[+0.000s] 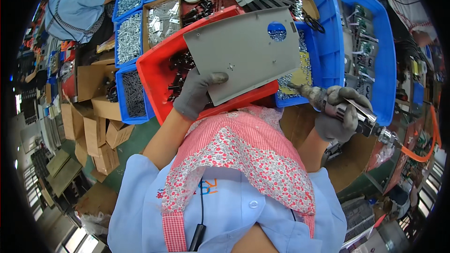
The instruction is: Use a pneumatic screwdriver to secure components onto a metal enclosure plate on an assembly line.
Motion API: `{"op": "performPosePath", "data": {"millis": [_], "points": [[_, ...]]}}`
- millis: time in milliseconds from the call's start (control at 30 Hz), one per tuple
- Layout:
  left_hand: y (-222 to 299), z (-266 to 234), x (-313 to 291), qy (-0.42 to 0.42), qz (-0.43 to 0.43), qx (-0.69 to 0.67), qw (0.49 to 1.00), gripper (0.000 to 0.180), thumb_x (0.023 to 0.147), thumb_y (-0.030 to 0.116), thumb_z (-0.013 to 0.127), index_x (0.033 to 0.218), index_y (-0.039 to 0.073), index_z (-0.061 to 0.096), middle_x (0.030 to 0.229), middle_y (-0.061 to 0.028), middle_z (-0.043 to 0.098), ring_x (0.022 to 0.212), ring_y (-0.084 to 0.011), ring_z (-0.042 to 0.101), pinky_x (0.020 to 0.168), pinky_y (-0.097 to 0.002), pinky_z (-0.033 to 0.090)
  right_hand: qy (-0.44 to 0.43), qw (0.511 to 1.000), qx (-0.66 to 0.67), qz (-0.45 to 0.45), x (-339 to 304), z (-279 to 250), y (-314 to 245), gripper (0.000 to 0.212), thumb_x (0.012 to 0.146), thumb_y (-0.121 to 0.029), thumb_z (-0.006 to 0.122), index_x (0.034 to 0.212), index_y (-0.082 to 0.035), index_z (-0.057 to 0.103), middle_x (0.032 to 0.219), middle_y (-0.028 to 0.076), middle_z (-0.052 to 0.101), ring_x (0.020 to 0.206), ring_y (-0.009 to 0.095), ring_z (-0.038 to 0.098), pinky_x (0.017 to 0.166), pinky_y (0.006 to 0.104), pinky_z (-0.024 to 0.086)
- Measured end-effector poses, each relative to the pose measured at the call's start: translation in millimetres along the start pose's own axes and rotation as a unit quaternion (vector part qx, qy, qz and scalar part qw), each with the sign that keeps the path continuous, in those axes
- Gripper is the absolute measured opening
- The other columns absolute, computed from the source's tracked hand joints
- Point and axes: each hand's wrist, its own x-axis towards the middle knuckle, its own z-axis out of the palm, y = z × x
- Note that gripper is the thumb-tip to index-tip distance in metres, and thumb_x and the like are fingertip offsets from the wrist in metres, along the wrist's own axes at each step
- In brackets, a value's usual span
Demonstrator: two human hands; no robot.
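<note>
My left hand (197, 93), in a grey glove, grips the lower left edge of a flat grey metal panel (248, 49), its thumb lying on top. The panel has a round hole near its far right corner and several small holes. It is held tilted over a red bin (154, 68) with black parts in it. On the right, my gloved right hand (344, 112) is wrapped round a pneumatic screwdriver (363, 115). The tool's tip points left toward the panel, apart from it. An orange air hose (417, 158) runs from its rear end.
Blue bins of screws (129, 37) stand at the far left, next to a box of metal brackets (161, 21). A blue bin (304, 72) of small fasteners lies beyond the tool. The large blue crate (333, 33) holds circuit boards. Cardboard boxes (96, 133) sit at left. Other people work nearby.
</note>
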Motion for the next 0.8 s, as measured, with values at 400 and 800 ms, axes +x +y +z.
{"op": "performPosePath", "data": {"millis": [400,800], "points": [[-22,12,-28,-0.041,-0.065,0.065,0.995,0.039,0.069,0.000,0.070,0.106,-0.005,0.060,0.096,-0.0126,0.065,0.083,-0.0211,0.065,0.078,-0.0343,0.054,-0.115,0.993,-0.022,0.025,-32,86,9,0.039,0.075,-0.012,0.049,0.111,0.002,0.048,0.089,0.025,0.060,0.061,0.025,0.057,0.060,0.0436,0.051],[-35,4,-37,-0.068,-0.079,0.045,0.994,0.040,0.070,-0.003,0.066,0.109,-0.005,0.056,0.098,-0.0127,0.064,0.086,-0.0227,0.065,0.079,-0.0372,0.055,-0.133,0.991,-0.013,0.008,-56,95,-3,0.035,0.077,0.002,0.049,0.111,0.002,0.042,0.087,0.024,0.058,0.065,0.025,0.060,0.060,0.0436,0.053]]}}
